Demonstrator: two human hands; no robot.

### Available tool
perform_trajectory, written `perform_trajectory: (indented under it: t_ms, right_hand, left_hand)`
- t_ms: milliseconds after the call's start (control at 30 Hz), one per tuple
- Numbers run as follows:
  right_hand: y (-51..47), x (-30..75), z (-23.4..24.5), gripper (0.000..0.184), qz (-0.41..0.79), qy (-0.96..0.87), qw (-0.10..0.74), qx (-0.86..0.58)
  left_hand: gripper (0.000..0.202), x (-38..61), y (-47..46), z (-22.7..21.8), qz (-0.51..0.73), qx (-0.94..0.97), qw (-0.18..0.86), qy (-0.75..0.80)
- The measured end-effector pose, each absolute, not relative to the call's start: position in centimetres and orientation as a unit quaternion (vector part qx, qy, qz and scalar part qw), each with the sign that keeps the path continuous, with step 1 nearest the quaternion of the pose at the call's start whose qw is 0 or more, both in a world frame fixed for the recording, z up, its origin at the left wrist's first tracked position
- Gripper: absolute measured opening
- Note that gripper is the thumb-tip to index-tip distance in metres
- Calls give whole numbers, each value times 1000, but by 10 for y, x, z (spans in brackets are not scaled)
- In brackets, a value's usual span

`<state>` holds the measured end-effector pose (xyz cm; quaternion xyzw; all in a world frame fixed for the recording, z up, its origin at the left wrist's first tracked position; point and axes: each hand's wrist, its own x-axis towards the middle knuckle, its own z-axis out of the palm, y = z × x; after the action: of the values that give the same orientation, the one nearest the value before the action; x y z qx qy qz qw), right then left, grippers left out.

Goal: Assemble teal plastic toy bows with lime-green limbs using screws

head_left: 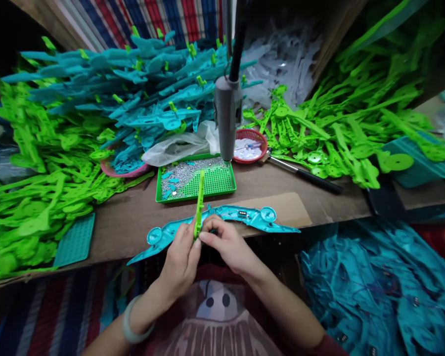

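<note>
My left hand (181, 254) grips a long, thin green plastic piece (200, 198) that stands upright, edge-on to me. My right hand (226, 242) is closed at the lower end of that piece, thumb and forefinger pinched together; whatever they pinch is hidden. Behind both hands a curved blue plastic shell (178, 228) lies at the front edge of the table, its hollow side up, with a round ring near each end and a small dark metallic part near its middle. Just beyond it sits a green tray (217, 183) of small screws and a few blue bits.
A grey electric screwdriver (227, 118) hangs above the tray. Green plastic parts (29, 212) heap up at left and green parts (341, 133) at right. Blue assemblies (133, 79) are stacked behind. A red basket (250, 146) stands beside a black-handled tool (306, 173). Blue shells (378, 287) fill the lower right.
</note>
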<state>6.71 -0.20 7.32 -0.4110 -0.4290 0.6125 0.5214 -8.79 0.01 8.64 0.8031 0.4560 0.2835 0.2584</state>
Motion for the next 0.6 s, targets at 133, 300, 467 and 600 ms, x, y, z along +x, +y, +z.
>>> perform_trajectory:
  t_ms: [133, 300, 467, 600]
  right_hand:
    - [2, 78, 74, 26, 645, -417, 493, -409]
    - [0, 80, 76, 24, 628, -432, 491, -422]
    - [-3, 76, 68, 21, 626, -419, 510, -415]
    - [-5, 75, 68, 23, 612, -421, 519, -422]
  left_hand:
    - [28, -92, 2, 91, 284, 772, 348, 450]
    - [35, -90, 5, 92, 275, 728, 400, 483]
    - [41, -86, 5, 87, 279, 689, 429, 514]
    - [37, -79, 1, 90, 312, 628, 460, 546]
